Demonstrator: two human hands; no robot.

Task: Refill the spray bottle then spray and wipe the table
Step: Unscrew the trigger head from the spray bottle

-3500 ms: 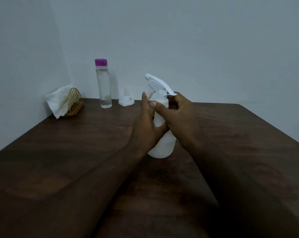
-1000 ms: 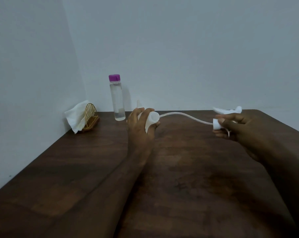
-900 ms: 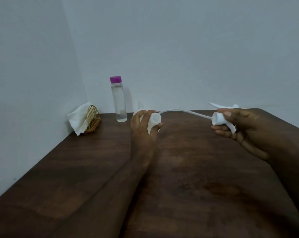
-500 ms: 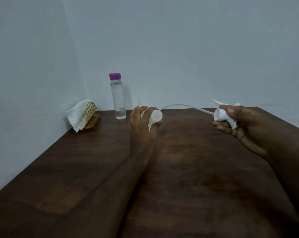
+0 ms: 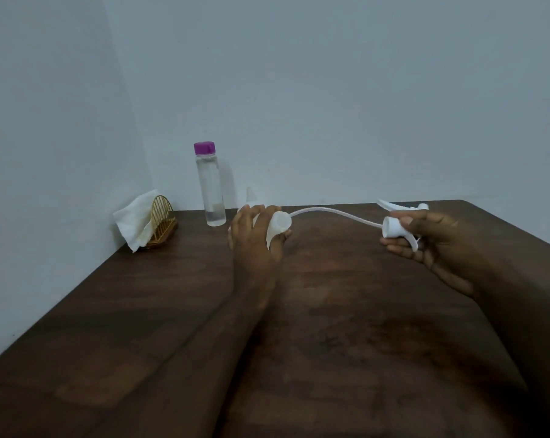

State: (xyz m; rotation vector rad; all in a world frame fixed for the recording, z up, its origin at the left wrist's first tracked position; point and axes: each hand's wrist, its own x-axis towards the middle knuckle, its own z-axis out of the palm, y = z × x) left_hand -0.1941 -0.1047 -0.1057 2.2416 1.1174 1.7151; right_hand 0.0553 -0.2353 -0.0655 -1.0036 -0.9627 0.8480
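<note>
Change: spray head (image 5: 396,230) now off the spray bottle (image 5: 278,223) and drawn to the right, dip tube (image 5: 330,212) trailing between them.
Left hand (image 5: 254,240): curled round the spray bottle, tilted mouth-right, near the tabletop (image 5: 346,311) far edge.
Right hand (image 5: 434,243): grips the spray head, towards the far right corner.
Tube tip: seemingly still at the bottle mouth.
Far left corner: water bottle (image 5: 211,188), upright; funnel (image 5: 250,197) behind the left hand; tissue (image 5: 134,221) in gold holder (image 5: 163,224).

left hand (image 5: 254,238) grips spray bottle (image 5: 275,227), right hand (image 5: 431,245) sprayer head (image 5: 396,230)
</note>
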